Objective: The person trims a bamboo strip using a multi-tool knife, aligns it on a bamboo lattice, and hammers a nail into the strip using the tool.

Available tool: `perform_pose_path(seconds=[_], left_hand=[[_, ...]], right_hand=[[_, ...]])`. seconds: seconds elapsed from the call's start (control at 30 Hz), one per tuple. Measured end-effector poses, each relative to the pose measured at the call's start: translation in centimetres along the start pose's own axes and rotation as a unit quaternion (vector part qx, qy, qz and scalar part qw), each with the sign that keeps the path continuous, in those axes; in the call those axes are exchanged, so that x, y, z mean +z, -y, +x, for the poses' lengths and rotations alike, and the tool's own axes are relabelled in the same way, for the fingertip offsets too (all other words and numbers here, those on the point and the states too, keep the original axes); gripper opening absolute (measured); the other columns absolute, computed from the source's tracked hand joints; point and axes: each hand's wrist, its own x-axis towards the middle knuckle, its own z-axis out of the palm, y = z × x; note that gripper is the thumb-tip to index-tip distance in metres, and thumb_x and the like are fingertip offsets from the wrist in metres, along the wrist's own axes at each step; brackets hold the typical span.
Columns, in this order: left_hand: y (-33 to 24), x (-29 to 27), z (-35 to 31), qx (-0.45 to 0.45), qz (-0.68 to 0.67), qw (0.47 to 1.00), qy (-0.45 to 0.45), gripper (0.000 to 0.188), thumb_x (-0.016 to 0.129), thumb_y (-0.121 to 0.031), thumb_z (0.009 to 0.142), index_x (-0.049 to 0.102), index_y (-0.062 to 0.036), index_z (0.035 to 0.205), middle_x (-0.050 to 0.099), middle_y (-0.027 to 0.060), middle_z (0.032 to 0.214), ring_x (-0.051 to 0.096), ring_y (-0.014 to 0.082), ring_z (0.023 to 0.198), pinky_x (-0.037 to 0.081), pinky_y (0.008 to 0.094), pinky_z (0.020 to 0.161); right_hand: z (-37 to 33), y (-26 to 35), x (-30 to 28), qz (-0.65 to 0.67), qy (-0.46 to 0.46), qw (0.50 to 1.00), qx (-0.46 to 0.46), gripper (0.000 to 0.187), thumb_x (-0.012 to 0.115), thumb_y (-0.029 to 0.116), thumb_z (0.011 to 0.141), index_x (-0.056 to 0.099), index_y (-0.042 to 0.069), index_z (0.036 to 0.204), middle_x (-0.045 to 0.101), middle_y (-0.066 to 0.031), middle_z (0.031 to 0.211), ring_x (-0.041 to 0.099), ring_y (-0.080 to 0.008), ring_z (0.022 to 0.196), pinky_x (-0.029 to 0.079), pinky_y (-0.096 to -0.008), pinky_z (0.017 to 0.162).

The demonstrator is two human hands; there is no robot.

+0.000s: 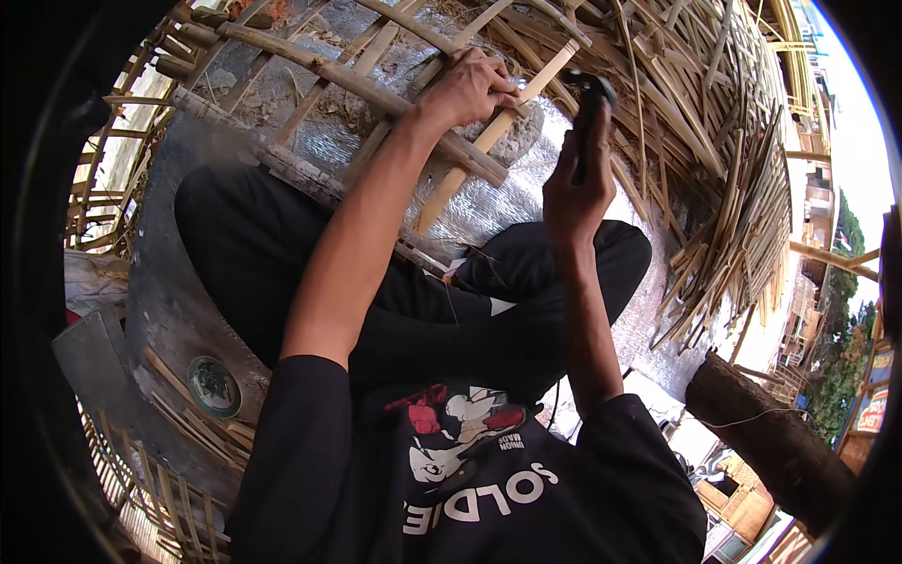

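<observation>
My left hand (470, 89) is closed, its fingertips pinched at the crossing of a pale bamboo strip (490, 134) and a bamboo lattice frame (366, 91). Whatever tiny piece those fingertips hold is too small to make out. To the right, my right hand (581, 193) is wrapped around a dark hammer-like tool (593, 99), raised beside the strip's upper end. The tool's shape is partly hidden by the hand. Under the crossing rests a rough grey stone (522, 141). The frame lies in front of my crossed legs, the strip slanting across it.
A large heap of split bamboo strips (723, 188) spreads at the right. Beyond my right elbow lies a thick dark log (766, 442). A round dish (214, 386) and loose wood slats (188, 414) are at the lower left. Shiny silver sheeting (648, 329) covers the floor.
</observation>
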Motion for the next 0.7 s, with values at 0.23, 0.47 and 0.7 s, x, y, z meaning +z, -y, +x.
perform_pose_path(seconds=[0.23,0.47,0.7], left_hand=[[0.4,-0.2,0.2,0.011,0.002,1.000,-0.009,0.019,0.076,-0.031,0.084,0.080,-0.0207,0.099,0.067,-0.0021,0.104,0.055,0.0231,0.110,0.037,0.0395,0.105],[0.2,0.1,-0.2,0.022,-0.006,1.000,-0.004,0.022,0.075,-0.036,0.085,0.080,-0.0216,0.101,0.067,-0.0014,0.103,0.056,0.0235,0.108,0.037,0.0395,0.104],[0.4,-0.1,-0.5,-0.005,-0.034,0.999,-0.028,0.025,0.079,-0.035,0.081,0.080,-0.0209,0.101,0.068,-0.0025,0.102,0.056,0.0234,0.108,0.038,0.0407,0.105]], right_hand=[[1.9,0.6,-0.7,-0.019,-0.075,0.996,-0.034,0.051,0.058,0.001,0.097,0.050,0.009,0.147,0.070,-0.0219,0.104,0.072,-0.0325,0.087,0.055,-0.0375,0.072],[1.1,0.3,-1.9,0.078,0.019,0.991,0.111,0.049,0.059,0.006,0.100,0.049,0.008,0.148,0.063,-0.0182,0.135,0.067,-0.0179,0.109,0.055,-0.0329,0.085],[-1.7,-2.1,-1.2,0.058,0.238,0.937,0.250,0.054,0.055,0.005,0.100,0.043,0.011,0.152,0.068,-0.0245,0.124,0.069,-0.0241,0.108,0.050,-0.0330,0.092]])
